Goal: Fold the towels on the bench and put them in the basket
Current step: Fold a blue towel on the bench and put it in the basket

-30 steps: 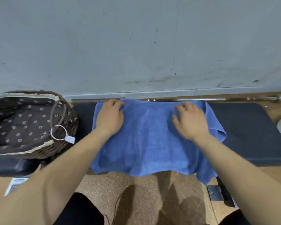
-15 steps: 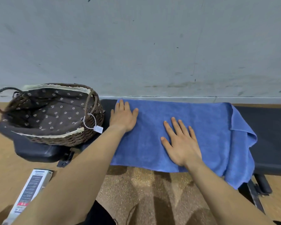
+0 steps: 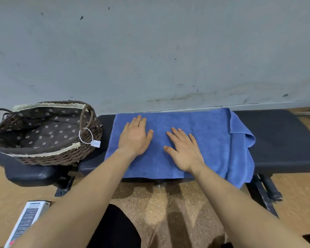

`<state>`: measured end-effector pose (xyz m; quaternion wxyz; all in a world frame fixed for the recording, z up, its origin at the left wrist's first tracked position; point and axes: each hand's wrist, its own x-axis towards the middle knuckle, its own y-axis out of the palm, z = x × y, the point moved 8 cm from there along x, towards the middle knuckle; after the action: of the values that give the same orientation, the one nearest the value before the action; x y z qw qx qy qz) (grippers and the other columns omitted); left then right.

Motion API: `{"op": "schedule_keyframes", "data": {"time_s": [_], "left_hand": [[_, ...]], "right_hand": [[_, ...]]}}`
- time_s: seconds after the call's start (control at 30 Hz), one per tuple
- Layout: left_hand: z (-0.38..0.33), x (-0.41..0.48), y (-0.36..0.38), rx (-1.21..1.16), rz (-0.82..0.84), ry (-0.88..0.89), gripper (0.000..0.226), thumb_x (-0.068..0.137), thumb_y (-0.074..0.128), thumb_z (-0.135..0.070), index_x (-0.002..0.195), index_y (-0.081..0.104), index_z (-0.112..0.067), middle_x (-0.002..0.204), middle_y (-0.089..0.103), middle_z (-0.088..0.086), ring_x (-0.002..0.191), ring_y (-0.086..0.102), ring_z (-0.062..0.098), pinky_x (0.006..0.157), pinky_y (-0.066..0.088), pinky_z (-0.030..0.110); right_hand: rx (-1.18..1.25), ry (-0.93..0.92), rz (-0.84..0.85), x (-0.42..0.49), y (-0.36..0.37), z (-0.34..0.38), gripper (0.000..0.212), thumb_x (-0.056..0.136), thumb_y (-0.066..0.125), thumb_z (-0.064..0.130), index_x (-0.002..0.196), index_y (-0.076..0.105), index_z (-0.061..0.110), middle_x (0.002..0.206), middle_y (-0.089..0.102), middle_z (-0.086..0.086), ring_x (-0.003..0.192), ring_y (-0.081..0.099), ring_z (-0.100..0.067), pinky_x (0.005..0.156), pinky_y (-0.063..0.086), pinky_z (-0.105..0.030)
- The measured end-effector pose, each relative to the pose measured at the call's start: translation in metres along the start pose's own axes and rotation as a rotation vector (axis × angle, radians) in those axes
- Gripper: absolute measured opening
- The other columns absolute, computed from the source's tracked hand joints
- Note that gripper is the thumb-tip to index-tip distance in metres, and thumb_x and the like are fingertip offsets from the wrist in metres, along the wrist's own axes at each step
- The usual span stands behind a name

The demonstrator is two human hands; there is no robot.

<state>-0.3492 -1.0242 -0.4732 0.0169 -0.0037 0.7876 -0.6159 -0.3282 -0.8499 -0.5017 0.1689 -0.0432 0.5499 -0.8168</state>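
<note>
blue towel (image 3: 209, 133) sits centre frame, spread flat across the black bench (image 3: 283, 140); its right end is a loose layer, rumpled, draping over the bench's front edge. left hand (image 3: 135, 138) lies palm down on the towel's left part, fingers straight, gripping nothing. right hand (image 3: 183, 151) lies palm down just right of it near the towel's middle, fingers spread, also gripping nothing; a strip of towel shows between the two. wicker basket (image 3: 61, 158) is centre-left of frame on the bench's left pad, just beside the towel's left edge, with a dark floral lining and a white tag (image 3: 95, 143) on a ring at its near handle. printed box (image 3: 28, 221) lies lower left on the floor, grey wall (image 3: 150, 59) fills the top half
</note>
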Motion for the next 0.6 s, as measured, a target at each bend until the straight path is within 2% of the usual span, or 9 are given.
{"op": "schedule_keyframes", "data": {"time_s": [0.1,0.2,0.3,0.4,0.5,0.6], "left_hand": [[-0.029,-0.018,-0.002,-0.009,0.092,0.013,0.063,0.102,0.038,-0.046,0.155,0.025,-0.015,0.166,0.013,0.004,0.15,0.022,0.027,0.121,0.021,0.041],[-0.065,-0.023,-0.007,0.029,0.1,0.061,0.062,0.102,0.038,-0.046,0.154,0.027,-0.016,0.165,0.017,0.002,0.147,0.028,0.027,0.117,0.029,0.041],[-0.11,-0.022,-0.008,0.0,0.091,0.104,0.058,0.101,0.039,-0.046,0.151,0.034,-0.017,0.161,0.029,0.001,0.144,0.034,0.024,0.113,0.036,0.042],[-0.161,-0.021,-0.004,0.021,0.09,0.21,0.056,0.1,0.043,-0.044,0.149,0.038,-0.017,0.156,0.038,0.001,0.139,0.041,0.025,0.111,0.038,0.041],[-0.21,-0.017,0.004,0.053,0.087,0.331,0.052,0.1,0.046,-0.04,0.148,0.039,-0.021,0.153,0.041,0.0,0.137,0.042,0.024,0.108,0.04,0.041],[-0.25,-0.006,0.023,0.028,0.132,0.429,0.043,0.1,0.046,-0.035,0.143,0.045,-0.031,0.144,0.046,-0.005,0.132,0.045,0.02,0.1,0.046,0.044]], "right_hand": [[0.269,0.014,-0.141,-0.031,-0.038,-0.017,0.062,0.093,0.039,0.047,0.148,0.045,0.017,0.155,0.042,-0.001,0.145,0.033,-0.02,0.12,0.023,-0.038],[0.252,0.049,-0.318,-0.072,-0.091,-0.062,0.044,0.096,0.051,0.034,0.137,0.055,0.021,0.14,0.057,0.003,0.131,0.048,-0.021,0.108,0.039,-0.039],[0.237,0.198,-0.4,-0.104,-0.13,-0.128,0.036,0.093,0.055,0.025,0.129,0.06,0.021,0.132,0.059,0.001,0.124,0.051,-0.024,0.099,0.045,-0.041],[0.273,0.412,-0.427,-0.122,-0.142,-0.189,0.038,0.091,0.054,0.02,0.129,0.059,0.019,0.129,0.055,-0.006,0.119,0.053,-0.031,0.091,0.048,-0.042],[0.323,0.558,-0.346,-0.124,-0.13,-0.223,0.047,0.092,0.056,0.028,0.138,0.052,0.017,0.136,0.05,-0.011,0.121,0.051,-0.036,0.093,0.048,-0.044],[0.261,0.565,-0.261,-0.113,-0.119,-0.233,0.051,0.092,0.056,0.032,0.141,0.049,0.018,0.138,0.047,-0.012,0.127,0.042,-0.037,0.097,0.045,-0.045]]}}
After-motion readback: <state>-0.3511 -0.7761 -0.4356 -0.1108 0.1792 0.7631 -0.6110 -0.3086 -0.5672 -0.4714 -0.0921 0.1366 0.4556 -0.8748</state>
